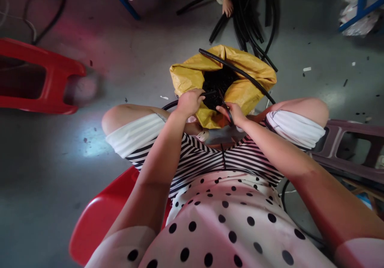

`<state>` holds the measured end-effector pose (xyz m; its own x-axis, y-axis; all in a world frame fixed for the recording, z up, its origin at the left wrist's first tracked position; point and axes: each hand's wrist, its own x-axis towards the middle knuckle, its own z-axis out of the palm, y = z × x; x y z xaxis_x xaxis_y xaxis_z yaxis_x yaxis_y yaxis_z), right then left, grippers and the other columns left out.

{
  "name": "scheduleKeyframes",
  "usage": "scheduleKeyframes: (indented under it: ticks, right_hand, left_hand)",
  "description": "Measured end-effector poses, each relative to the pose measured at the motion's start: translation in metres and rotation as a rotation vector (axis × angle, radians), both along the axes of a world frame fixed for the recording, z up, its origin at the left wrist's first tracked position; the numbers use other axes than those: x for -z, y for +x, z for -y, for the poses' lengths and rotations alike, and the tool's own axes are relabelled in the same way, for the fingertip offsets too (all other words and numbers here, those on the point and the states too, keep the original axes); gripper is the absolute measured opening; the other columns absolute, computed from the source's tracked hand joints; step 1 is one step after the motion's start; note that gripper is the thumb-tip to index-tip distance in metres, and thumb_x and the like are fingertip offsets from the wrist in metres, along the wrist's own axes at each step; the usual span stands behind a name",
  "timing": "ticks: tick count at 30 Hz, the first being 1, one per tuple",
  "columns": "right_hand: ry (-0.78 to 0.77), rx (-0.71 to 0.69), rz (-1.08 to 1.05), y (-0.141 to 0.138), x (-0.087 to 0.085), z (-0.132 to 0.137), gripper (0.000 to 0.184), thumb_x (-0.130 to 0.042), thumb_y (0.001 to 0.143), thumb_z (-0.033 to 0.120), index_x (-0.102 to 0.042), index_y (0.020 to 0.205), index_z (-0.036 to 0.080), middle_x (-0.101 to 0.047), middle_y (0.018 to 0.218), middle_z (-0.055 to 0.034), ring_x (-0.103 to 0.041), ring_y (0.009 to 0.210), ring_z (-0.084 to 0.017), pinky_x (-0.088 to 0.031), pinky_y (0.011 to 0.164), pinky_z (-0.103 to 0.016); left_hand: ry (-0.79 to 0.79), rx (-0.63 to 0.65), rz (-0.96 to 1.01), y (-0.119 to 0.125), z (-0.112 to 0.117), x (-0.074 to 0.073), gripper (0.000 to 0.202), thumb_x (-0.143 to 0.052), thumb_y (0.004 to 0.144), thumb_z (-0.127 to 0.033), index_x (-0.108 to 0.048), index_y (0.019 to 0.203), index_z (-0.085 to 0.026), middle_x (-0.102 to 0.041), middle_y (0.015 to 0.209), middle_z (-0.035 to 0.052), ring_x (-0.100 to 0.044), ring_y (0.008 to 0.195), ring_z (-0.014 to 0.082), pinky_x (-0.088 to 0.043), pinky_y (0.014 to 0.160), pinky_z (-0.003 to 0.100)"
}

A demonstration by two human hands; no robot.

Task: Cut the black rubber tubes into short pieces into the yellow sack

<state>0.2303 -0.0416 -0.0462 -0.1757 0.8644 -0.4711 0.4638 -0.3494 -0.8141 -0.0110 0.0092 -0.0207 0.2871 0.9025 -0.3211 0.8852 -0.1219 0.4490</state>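
Observation:
My left hand (190, 102) is closed around a black corrugated tube (171, 105), whose end points right over the mouth of a yellow sack (187, 78). In my right hand (235, 114) is a pair of scissors (229, 116) with dark handles; the blades reach up toward the tube's end, and I cannot tell whether they touch it. Dark pieces (220, 80) fill the inside of the sack, which stands between my knees. Across the sack's far rim lies another black tube (237, 69), running down to the right.
A co-worker's hand (228, 8) touches a pile of black tubes (244, 20) on the floor ahead. To the left is a red plastic stool (57, 66); a brownish stool (345, 140) stands on the right. Blue metal legs (361, 4) and plastic-wrapped goods (351, 16) are at the upper right.

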Motion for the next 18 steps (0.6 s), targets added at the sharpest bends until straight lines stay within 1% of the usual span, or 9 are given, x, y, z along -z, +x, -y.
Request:
scheduleKeyframes:
  ticks: [2,3,5,8,11,15,18]
  right_hand:
    - [-0.033,-0.034,0.027,0.0,0.001,0.0,0.066,-0.079,0.083,0.086,-0.069,0.099,0.023,-0.064,0.079,-0.0002,-0.062,0.077,-0.022,-0.05,0.076,-0.035]
    - [-0.053,-0.054,0.047,0.0,0.0,0.001,0.066,-0.082,0.082,0.084,-0.07,0.106,0.023,-0.067,0.083,-0.001,-0.064,0.08,-0.023,-0.052,0.08,-0.036]
    - [-0.089,-0.106,0.088,-0.001,-0.001,0.002,0.066,-0.085,0.083,0.08,-0.069,0.114,0.024,-0.071,0.089,-0.0031,-0.069,0.088,-0.026,-0.056,0.088,-0.04]
    - [-0.139,-0.17,0.121,-0.002,-0.006,0.002,0.063,-0.082,0.087,0.08,-0.07,0.116,0.026,-0.076,0.099,-0.0069,-0.073,0.099,-0.031,-0.057,0.099,-0.046]
    - [-0.156,-0.175,0.117,-0.002,-0.009,0.001,0.063,-0.077,0.091,0.083,-0.07,0.117,0.026,-0.079,0.106,-0.0094,-0.074,0.106,-0.034,-0.057,0.105,-0.05]
    - [-0.125,-0.167,0.116,-0.004,-0.01,-0.001,0.062,-0.076,0.093,0.084,-0.069,0.116,0.027,-0.08,0.109,-0.0101,-0.075,0.11,-0.035,-0.057,0.107,-0.05]
    - [-0.095,-0.181,0.146,-0.004,-0.01,-0.002,0.061,-0.075,0.094,0.083,-0.07,0.114,0.026,-0.081,0.109,-0.0114,-0.076,0.109,-0.036,-0.057,0.105,-0.049]
  left_hand:
    - [-0.004,-0.013,-0.005,0.0,-0.001,0.0,0.042,-0.053,0.11,-0.025,-0.078,0.143,-0.017,-0.079,0.144,0.0173,-0.072,0.136,0.0361,-0.057,0.119,0.049]
    - [-0.004,-0.019,-0.007,0.001,-0.001,0.001,0.043,-0.053,0.11,-0.025,-0.078,0.144,-0.016,-0.079,0.145,0.0182,-0.072,0.137,0.0364,-0.057,0.12,0.049]
    - [-0.003,-0.03,-0.002,0.002,-0.001,0.003,0.045,-0.052,0.11,-0.026,-0.076,0.146,-0.014,-0.077,0.147,0.0194,-0.071,0.139,0.0367,-0.056,0.121,0.049]
    - [-0.01,-0.036,0.018,0.003,-0.001,0.005,0.043,-0.053,0.11,-0.027,-0.077,0.143,-0.015,-0.078,0.146,0.0191,-0.071,0.138,0.0366,-0.056,0.121,0.048]
    - [-0.029,-0.017,0.036,0.006,0.001,0.004,0.042,-0.053,0.109,-0.027,-0.077,0.142,-0.015,-0.079,0.145,0.0182,-0.071,0.137,0.036,-0.057,0.12,0.048]
    - [-0.094,0.049,0.049,0.011,0.003,0.0,0.046,-0.05,0.112,-0.029,-0.077,0.145,-0.015,-0.079,0.145,0.0178,-0.073,0.137,0.0351,-0.057,0.121,0.048]
    - [-0.136,0.099,0.072,0.013,0.004,0.0,0.048,-0.05,0.112,-0.029,-0.075,0.151,-0.016,-0.078,0.15,0.0164,-0.072,0.14,0.0339,-0.056,0.123,0.047]
